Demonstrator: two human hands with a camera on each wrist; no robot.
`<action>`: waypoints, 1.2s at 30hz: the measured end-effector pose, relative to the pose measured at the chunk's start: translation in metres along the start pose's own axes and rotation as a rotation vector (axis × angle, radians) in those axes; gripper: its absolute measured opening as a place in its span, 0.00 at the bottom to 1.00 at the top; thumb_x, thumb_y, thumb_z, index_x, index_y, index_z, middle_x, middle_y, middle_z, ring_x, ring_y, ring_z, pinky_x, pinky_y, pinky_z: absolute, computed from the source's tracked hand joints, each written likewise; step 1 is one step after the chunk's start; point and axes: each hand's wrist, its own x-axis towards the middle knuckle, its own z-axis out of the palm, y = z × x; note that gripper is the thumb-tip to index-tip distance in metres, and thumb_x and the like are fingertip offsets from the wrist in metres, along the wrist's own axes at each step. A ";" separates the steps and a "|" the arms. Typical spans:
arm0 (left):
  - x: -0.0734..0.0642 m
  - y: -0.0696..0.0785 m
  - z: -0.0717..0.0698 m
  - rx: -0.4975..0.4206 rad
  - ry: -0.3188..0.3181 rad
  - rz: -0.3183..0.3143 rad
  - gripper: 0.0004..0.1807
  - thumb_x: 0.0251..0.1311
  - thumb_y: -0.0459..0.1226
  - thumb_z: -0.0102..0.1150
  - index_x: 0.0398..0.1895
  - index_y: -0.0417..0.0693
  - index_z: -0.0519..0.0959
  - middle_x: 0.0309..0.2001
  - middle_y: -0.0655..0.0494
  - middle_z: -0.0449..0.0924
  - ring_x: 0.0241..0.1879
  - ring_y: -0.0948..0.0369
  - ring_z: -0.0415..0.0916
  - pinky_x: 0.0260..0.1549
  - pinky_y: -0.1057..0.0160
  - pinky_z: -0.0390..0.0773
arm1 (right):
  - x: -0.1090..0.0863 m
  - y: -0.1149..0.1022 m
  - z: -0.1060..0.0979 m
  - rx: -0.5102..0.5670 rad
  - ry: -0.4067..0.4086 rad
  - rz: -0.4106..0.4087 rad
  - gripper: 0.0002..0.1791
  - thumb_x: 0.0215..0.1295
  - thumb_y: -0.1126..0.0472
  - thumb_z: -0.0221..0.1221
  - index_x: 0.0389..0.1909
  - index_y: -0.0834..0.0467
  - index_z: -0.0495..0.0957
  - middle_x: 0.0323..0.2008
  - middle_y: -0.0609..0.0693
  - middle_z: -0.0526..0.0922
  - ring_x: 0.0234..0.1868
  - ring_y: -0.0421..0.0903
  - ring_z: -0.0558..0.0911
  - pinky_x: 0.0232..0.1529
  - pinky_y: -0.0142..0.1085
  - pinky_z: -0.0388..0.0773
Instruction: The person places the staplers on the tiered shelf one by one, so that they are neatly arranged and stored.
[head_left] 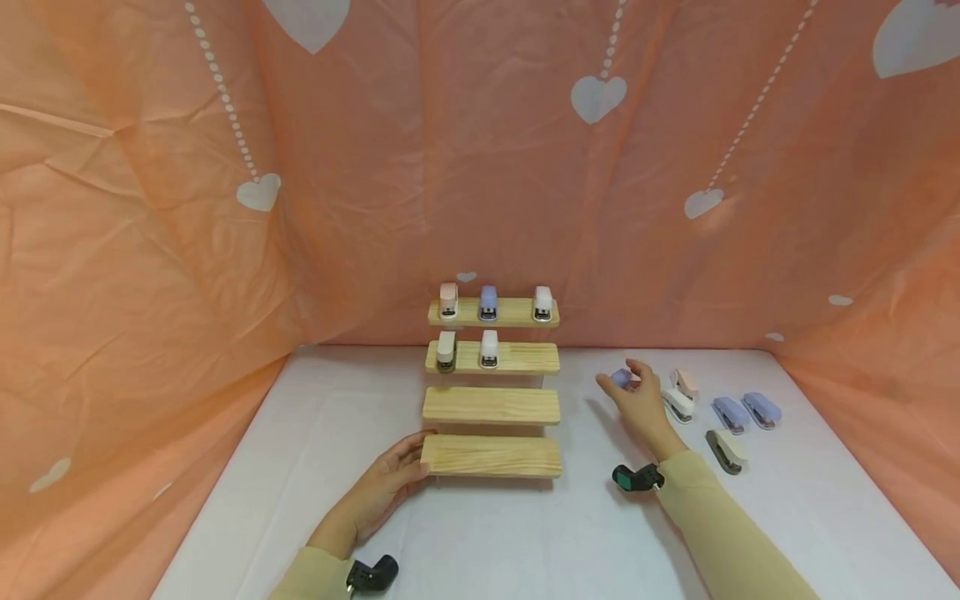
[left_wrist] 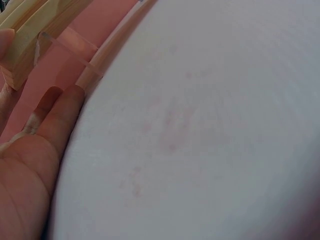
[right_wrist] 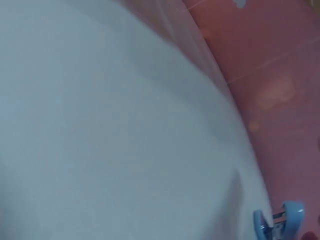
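Note:
My right hand (head_left: 643, 408) pinches a small purple stapler (head_left: 622, 377) between thumb and fingers, above the table to the right of the rack. In the right wrist view this stapler (right_wrist: 280, 222) shows at the lower right corner. My left hand (head_left: 390, 479) holds the left end of the lowest step of the stepped wooden rack (head_left: 491, 456), thumb at the front and fingers behind. Up on the rack's top step stand a pink stapler (head_left: 448, 302), a purple stapler (head_left: 488, 303) and a white stapler (head_left: 543, 303). The second step bears a cream-and-green stapler (head_left: 446, 351) and a white stapler (head_left: 489, 348).
Right of my right hand lie a pink stapler (head_left: 684, 382), a white stapler (head_left: 678, 406), two purple staplers (head_left: 730, 414) and a cream-and-green stapler (head_left: 726, 452). Behind the white table (head_left: 337, 400) hangs an orange-pink curtain (head_left: 495, 183) with hearts.

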 end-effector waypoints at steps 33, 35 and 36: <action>0.001 -0.001 -0.001 0.003 -0.011 0.022 0.37 0.63 0.34 0.57 0.73 0.42 0.55 0.70 0.40 0.57 0.66 0.52 0.61 0.62 0.60 0.67 | 0.010 0.026 0.003 -0.151 0.039 0.034 0.47 0.65 0.41 0.57 0.72 0.67 0.51 0.54 0.64 0.70 0.53 0.55 0.71 0.54 0.47 0.70; 0.002 -0.002 0.000 0.001 -0.008 0.023 0.37 0.63 0.34 0.57 0.73 0.42 0.55 0.71 0.40 0.57 0.66 0.51 0.60 0.62 0.60 0.67 | 0.010 0.026 0.002 -0.152 0.039 0.031 0.47 0.65 0.40 0.57 0.72 0.66 0.51 0.55 0.64 0.70 0.53 0.55 0.71 0.54 0.47 0.70; 0.001 -0.002 0.000 0.002 -0.007 0.023 0.37 0.63 0.34 0.57 0.73 0.42 0.55 0.71 0.40 0.57 0.66 0.51 0.60 0.62 0.60 0.67 | 0.010 0.025 0.002 -0.152 0.039 0.030 0.47 0.65 0.40 0.56 0.72 0.66 0.51 0.55 0.64 0.70 0.53 0.55 0.71 0.55 0.47 0.70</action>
